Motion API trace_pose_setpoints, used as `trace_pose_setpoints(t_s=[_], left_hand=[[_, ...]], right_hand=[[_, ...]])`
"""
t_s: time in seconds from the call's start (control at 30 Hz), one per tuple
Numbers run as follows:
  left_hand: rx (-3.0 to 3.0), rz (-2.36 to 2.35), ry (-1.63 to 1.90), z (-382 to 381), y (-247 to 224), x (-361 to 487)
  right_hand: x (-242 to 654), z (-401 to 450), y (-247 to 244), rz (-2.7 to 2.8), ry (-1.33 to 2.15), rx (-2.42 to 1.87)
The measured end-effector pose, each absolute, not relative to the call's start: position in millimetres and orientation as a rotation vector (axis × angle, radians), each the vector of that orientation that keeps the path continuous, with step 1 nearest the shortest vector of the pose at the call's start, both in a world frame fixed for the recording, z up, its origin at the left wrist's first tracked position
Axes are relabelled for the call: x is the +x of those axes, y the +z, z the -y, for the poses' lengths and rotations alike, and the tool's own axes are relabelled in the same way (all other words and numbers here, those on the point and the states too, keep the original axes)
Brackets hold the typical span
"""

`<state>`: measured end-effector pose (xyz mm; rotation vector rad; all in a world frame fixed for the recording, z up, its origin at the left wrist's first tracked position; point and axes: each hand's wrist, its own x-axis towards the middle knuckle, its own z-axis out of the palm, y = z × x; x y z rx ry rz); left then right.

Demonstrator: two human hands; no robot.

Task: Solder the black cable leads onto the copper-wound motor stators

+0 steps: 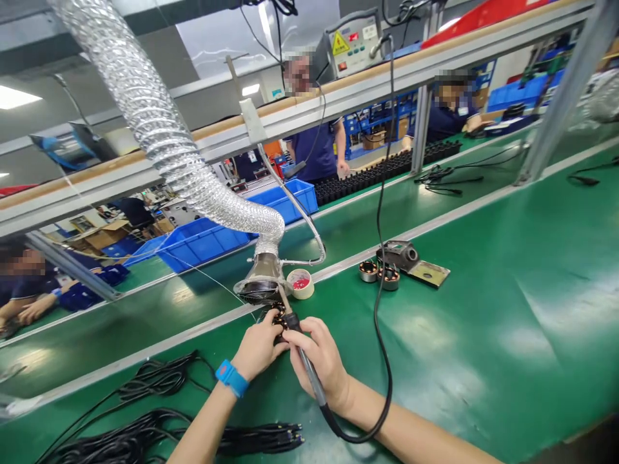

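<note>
A soldering iron [311, 376] lies in the closed fingers of my right hand [323, 361], its tip end pointing up under the fume hood [262, 280]. My left hand [260, 348], with a blue strap [232, 378] at the wrist, grips a motor stator [278, 316] with copper windings just below the hood. The iron's front end meets or overlaps the stator; contact cannot be made out. A thin solder wire [213, 277] runs down toward the left hand. Beside the hood stands a roll of tape [300, 284] with something red inside.
Two more stators [388, 278] sit by a soldering iron stand [405, 254]. Black cable bundles [159, 377] lie front left. The iron's cord [378, 258] hangs from a soldering station [355, 45] on the shelf. Blue bins [207, 243] and people are beyond.
</note>
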<state>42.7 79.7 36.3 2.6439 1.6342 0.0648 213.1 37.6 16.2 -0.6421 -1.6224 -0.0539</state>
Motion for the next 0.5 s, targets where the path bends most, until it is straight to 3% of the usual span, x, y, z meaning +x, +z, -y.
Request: trace_pose_setpoints(t_s=[0.23, 0.5], left_hand=[[2.546, -1.854, 0.047, -66.2, 37.0, 35.8], [2.354, -2.243, -0.022, -84.4, 42.4, -47.7]], right_hand=[[213.4, -39.8, 13.9, 1.616, -0.049, -0.66], [212.8, -36.1, 19.4, 1.586, -0.09, -0.619]])
